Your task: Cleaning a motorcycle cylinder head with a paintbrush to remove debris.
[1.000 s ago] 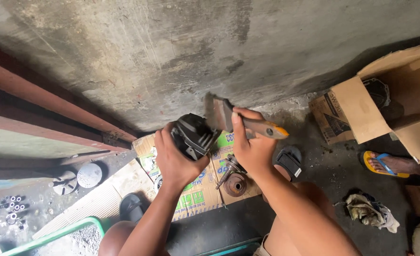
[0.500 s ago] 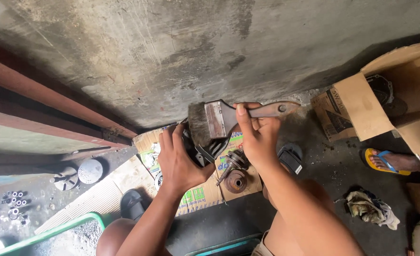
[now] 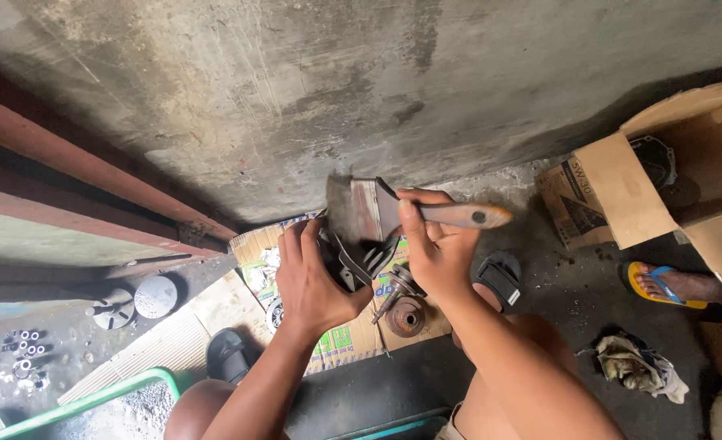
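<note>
The step in hand looks like brushing dirt off a machine part: the flat paintbrush with a dark, worn bristle head and a brown wooden handle (image 3: pixel 394 213) lies across the top of the black metal part with curved fins (image 3: pixel 353 259), bristles blurred at their left end. Judged from this, the next move calls for a steady hold on the part while the bristles are worked into the gaps between the fins, turning the part to reach the sides not yet faced.

The left hand (image 3: pixel 316 277) is wrapped around the black part from the left, fingers curled over its upper edge and closed firmly on it. The right hand (image 3: pixel 438 248) is closed on the brush handle just behind the metal ferrule, thumb on top, with the handle's end sticking out to the right past the knuckles. The two hands sit close together, the part held up between them, above a flattened sheet of printed cardboard (image 3: pixel 247 244) on the concrete floor. Under the hands on that cardboard lie a rusty round bearing-like piece (image 3: pixel 406 318) and a short metal shaft (image 3: pixel 394 289), apart from the held part
</note>
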